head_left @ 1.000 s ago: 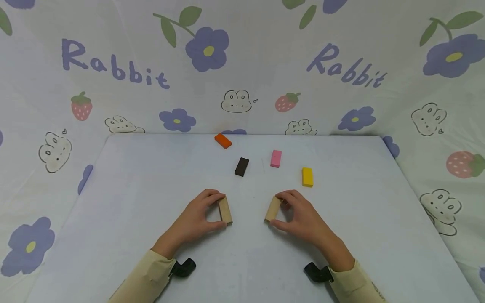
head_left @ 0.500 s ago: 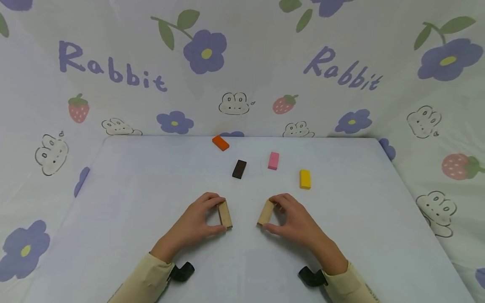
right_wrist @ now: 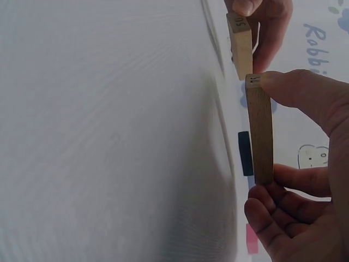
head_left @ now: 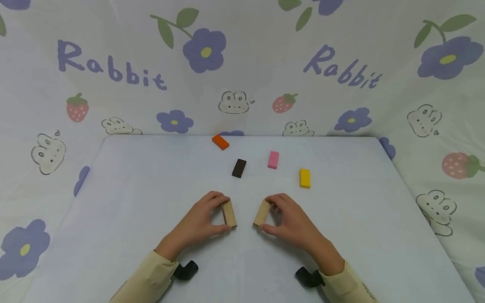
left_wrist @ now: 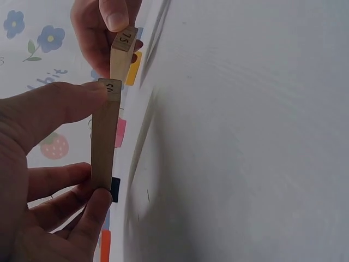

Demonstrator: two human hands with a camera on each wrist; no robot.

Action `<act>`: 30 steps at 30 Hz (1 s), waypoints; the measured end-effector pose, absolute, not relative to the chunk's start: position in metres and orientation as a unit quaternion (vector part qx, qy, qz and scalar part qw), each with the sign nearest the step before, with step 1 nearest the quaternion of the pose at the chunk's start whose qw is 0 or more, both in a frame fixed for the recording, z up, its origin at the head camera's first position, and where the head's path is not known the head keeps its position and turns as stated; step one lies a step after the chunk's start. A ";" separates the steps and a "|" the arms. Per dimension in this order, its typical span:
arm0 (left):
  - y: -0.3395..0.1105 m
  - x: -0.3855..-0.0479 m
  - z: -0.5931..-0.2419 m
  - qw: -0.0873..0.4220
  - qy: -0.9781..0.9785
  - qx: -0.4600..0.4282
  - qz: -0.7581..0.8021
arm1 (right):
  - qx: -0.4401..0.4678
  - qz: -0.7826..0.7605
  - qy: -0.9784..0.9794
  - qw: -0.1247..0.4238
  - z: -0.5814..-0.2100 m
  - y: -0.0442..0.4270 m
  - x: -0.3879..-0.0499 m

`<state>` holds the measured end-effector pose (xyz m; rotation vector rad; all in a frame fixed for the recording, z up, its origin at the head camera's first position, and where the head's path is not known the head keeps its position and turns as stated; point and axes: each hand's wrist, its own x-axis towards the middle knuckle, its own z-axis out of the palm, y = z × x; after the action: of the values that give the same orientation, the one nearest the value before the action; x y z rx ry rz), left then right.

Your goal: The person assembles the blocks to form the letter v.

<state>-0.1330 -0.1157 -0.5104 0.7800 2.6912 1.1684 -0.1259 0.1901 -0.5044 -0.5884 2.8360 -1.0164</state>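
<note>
In the head view my left hand [head_left: 197, 221] pinches a plain wooden block [head_left: 229, 213] by its two ends, thumb at the near end and fingertips at the far end. Facing it, my right hand [head_left: 295, 223] holds a second wooden block [head_left: 262, 213] the same way. A narrow gap separates the two, which lean toward each other at their far ends in opposite slants. From the wrist views, both look lifted off the white table. Handwritten digits mark their ends: the right block [left_wrist: 124, 46] seems to read 75, the left block [right_wrist: 240, 41] 50.
Beyond the hands lie several coloured blocks: black [head_left: 239, 168], orange [head_left: 220, 142] near the back edge, pink [head_left: 273, 160] and yellow [head_left: 305, 178]. The white tabletop [head_left: 132, 189] meets a printed cloth backdrop [head_left: 257, 50] behind.
The hands have come closer together, the right one moving left and the left one lately a little right, so the gap between the two wooden blocks has narrowed. The coloured blocks stay put.
</note>
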 end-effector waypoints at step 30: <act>-0.094 -0.134 -0.514 0.048 0.906 0.238 0.347 | -0.192 -0.310 0.930 0.039 -0.509 0.170 -0.125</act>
<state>-0.1344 -0.0944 -0.5145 0.7272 2.7617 1.0582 -0.1254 0.1702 -0.5093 -0.5882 2.8523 -0.9511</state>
